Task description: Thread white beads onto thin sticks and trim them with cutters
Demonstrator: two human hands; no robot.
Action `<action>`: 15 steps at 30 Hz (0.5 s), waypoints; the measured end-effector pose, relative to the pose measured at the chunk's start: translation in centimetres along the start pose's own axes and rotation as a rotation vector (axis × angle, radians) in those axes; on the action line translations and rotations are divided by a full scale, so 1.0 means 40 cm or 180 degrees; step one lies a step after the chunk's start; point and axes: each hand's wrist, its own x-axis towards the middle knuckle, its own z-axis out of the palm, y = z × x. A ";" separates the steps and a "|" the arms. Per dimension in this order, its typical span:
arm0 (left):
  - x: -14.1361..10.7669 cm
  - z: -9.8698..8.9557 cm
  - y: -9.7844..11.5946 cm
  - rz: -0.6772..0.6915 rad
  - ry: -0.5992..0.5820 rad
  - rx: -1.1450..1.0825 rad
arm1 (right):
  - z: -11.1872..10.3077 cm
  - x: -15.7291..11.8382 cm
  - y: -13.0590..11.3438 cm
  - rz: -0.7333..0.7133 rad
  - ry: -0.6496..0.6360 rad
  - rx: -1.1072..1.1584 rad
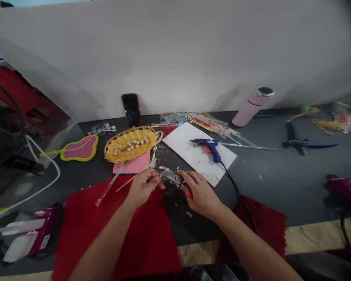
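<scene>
My left hand (144, 187) is closed, thumb and fingers pinching a thin wooden stick (125, 184) whose long end sticks out to the left. Around the red handle of a pair of pruning shears (173, 178) my right hand (203, 196) is wrapped. The metal blades point left and reach the fingertips of my left hand, where the stick's short end is. Small pale offcuts and crumbs lie on the dark table below the blades. A yellow woven basket (109, 149) behind my left hand holds several small pale pieces.
A blue glue gun (212, 147) lies on a white board (187, 136), its cord running toward me. Bundled wrapped sticks (213, 124), a phone (131, 109) and a pink bottle (248, 111) are along the wall. Red cloth (90, 226) covers the front left, near a purple power socket (48, 226).
</scene>
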 end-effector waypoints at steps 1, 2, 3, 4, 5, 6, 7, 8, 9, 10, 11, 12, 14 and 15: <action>0.000 0.000 -0.002 -0.0011 -0.0002 -0.0028 | 0.001 -0.001 -0.001 0.0007 0.0008 0.0027; 0.001 0.001 -0.004 -0.0005 0.0006 -0.0031 | 0.003 -0.002 -0.002 0.0023 0.0008 0.0045; 0.001 0.001 -0.005 0.0008 0.0019 -0.0018 | 0.004 -0.003 -0.003 0.0044 0.0008 0.0053; 0.001 0.002 -0.006 0.0024 0.0045 0.0001 | 0.005 -0.003 -0.005 0.0062 0.0006 0.0054; 0.001 0.004 -0.006 0.0034 0.0073 0.0023 | 0.005 -0.004 -0.006 0.0077 -0.0002 0.0051; 0.001 0.005 -0.006 0.0036 0.0100 0.0047 | 0.006 -0.005 -0.006 0.0085 -0.0012 0.0048; 0.001 0.007 -0.006 0.0031 0.0126 0.0070 | 0.005 -0.005 -0.007 0.0090 -0.0024 0.0043; 0.000 0.008 -0.006 0.0021 0.0144 0.0090 | 0.005 -0.004 -0.007 0.0099 -0.0028 0.0036; 0.000 0.009 -0.006 0.0014 0.0151 0.0103 | 0.005 -0.004 -0.007 0.0110 -0.0032 0.0025; 0.000 0.010 -0.005 0.0011 0.0151 0.0105 | 0.004 -0.002 -0.007 0.0125 -0.0035 0.0008; 0.000 0.010 -0.004 0.0008 0.0143 0.0099 | 0.004 -0.001 -0.006 0.0134 -0.0033 -0.0017; 0.000 0.009 -0.002 0.0004 0.0135 0.0075 | 0.004 0.001 -0.006 0.0135 -0.0030 -0.0046; -0.001 0.005 0.002 -0.0051 0.0091 -0.0041 | 0.002 0.004 -0.004 0.0101 -0.0025 -0.0098; -0.001 0.002 0.005 -0.0111 0.0045 -0.0134 | 0.001 0.005 -0.003 0.0068 -0.0030 -0.0113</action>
